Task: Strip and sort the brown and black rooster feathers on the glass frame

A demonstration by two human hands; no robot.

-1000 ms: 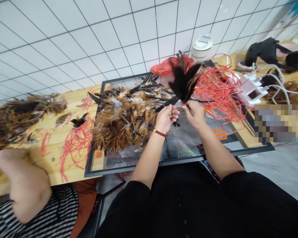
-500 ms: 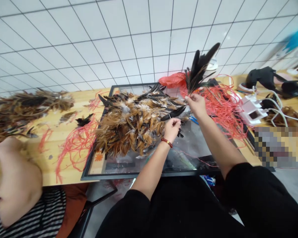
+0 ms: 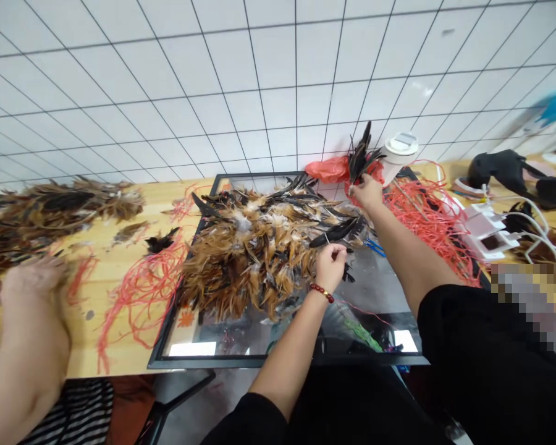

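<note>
My left hand (image 3: 331, 267), with a red bead bracelet at the wrist, pinches the pale quill of a black feather (image 3: 337, 233). The feather lies against the right edge of a large heap of brown and black feathers (image 3: 250, 247). Farther back, my right hand (image 3: 367, 193) has its fingers closed at the base of a bunch of dark feathers (image 3: 362, 157) that points upward. Directly behind that bunch is a red plastic bag (image 3: 327, 169). Blue-handled scissors or snips (image 3: 375, 247) rest on the glass panel (image 3: 375, 278), between my two forearms.
Red plastic strands (image 3: 426, 216) pile up at right, beside a white charger with cables (image 3: 488, 232). More strands (image 3: 141, 284) lie at left. A white round-lidded container (image 3: 401, 151) stands by the tiled wall. A co-worker's arm (image 3: 32, 334) reaches toward another feather pile (image 3: 60, 213).
My right hand and its dark feathers have come lower, nearer the red bag. My left hand keeps its feather. The view has tilted up slightly, and the co-worker's arm has stretched forward.
</note>
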